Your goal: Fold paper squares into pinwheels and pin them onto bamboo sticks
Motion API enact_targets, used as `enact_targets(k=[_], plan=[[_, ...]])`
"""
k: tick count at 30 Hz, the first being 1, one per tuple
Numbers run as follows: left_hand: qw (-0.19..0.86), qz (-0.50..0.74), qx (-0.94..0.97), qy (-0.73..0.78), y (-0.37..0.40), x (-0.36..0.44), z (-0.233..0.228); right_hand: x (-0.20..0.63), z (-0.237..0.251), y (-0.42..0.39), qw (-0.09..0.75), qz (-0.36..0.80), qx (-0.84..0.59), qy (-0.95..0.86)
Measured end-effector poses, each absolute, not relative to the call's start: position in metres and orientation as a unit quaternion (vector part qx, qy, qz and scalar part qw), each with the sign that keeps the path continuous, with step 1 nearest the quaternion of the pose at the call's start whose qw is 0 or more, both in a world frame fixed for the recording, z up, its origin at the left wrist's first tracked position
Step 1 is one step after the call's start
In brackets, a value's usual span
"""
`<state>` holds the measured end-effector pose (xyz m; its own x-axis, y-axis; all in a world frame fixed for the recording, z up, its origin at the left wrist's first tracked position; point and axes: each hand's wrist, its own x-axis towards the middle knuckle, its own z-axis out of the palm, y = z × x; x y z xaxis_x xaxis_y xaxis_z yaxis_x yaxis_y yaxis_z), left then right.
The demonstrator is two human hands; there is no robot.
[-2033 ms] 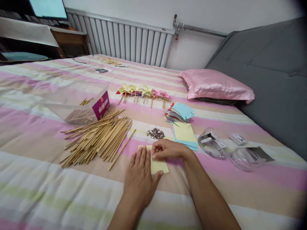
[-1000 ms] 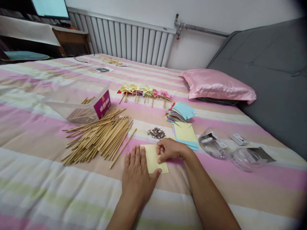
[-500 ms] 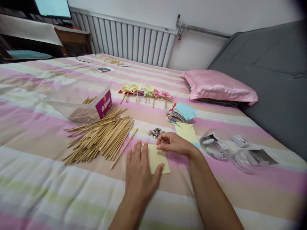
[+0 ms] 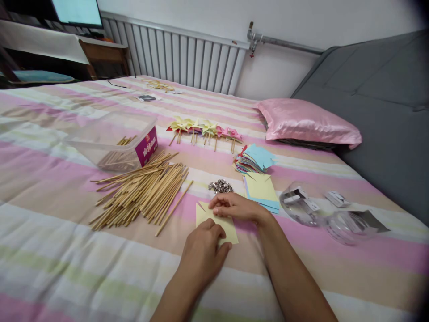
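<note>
A pale yellow paper square (image 4: 203, 213), cut in from its corners, lies flat on the striped bed cover (image 4: 67, 250). My left hand (image 4: 203, 254) rests on its near part with the fingers curled in. My right hand (image 4: 234, 207) lies across its far edge and pinches the paper at the upper left. Just beyond sits a small heap of metal pins (image 4: 220, 186). To the left spreads a pile of wooden sticks (image 4: 144, 192).
A clear plastic box (image 4: 114, 141) with a few sticks stands at the left. A row of finished paper pinwheels (image 4: 203, 129) lies further back. Stacks of cut coloured paper (image 4: 254, 158) and yellow squares (image 4: 261, 188) lie right, beside clear lids (image 4: 301, 203). A pink pillow (image 4: 306, 123).
My left hand has pulled back and curled its fingers, uncovering the paper's left part. My right hand has come down from a lifted pinch onto the paper's far edge.
</note>
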<state>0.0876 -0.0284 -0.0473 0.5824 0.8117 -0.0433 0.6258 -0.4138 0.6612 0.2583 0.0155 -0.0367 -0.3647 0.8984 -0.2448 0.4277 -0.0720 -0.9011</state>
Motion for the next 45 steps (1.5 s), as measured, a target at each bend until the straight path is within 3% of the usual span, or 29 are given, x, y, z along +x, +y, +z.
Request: enact_targets(k=[4,9,16,23,29,34,37,41,45], plan=[[0.349,0.203,0.813,0.419,-0.027,0.087,-0.045,0.267,-0.026,0.011,0.238,0.452,-0.583,-0.631],[0.31,0.323,0.725,0.523,-0.021,0.08,-0.049,0.281,-0.023,0.006,0.134,0.32,-0.737,-0.58],[0.212,0.364,0.711,0.562,-0.016,0.077,-0.059,0.272,-0.038,0.011,0.129,0.43,-0.694,-0.563],[0.286,0.415,0.645,0.574,-0.011,0.078,-0.065,0.269,-0.03,0.009,0.263,0.514,-0.589,-0.565],[0.547,0.524,0.414,0.505,-0.012,0.083,-0.045,0.267,-0.008,0.002,0.387,0.563,-0.508,-0.525],[0.728,0.45,0.318,0.406,-0.021,0.085,-0.025,0.257,0.001,-0.006,0.393,0.528,-0.506,-0.557],[0.748,0.443,0.285,0.403,-0.024,0.086,-0.025,0.248,0.011,-0.01,0.416,0.395,-0.558,-0.6],[0.726,0.442,0.296,0.435,-0.024,0.086,-0.03,0.234,0.041,-0.027,0.546,0.196,-0.55,-0.601],[0.722,0.441,0.306,0.436,-0.023,0.087,-0.03,0.225,0.056,-0.079,0.623,0.279,-0.385,-0.621]])
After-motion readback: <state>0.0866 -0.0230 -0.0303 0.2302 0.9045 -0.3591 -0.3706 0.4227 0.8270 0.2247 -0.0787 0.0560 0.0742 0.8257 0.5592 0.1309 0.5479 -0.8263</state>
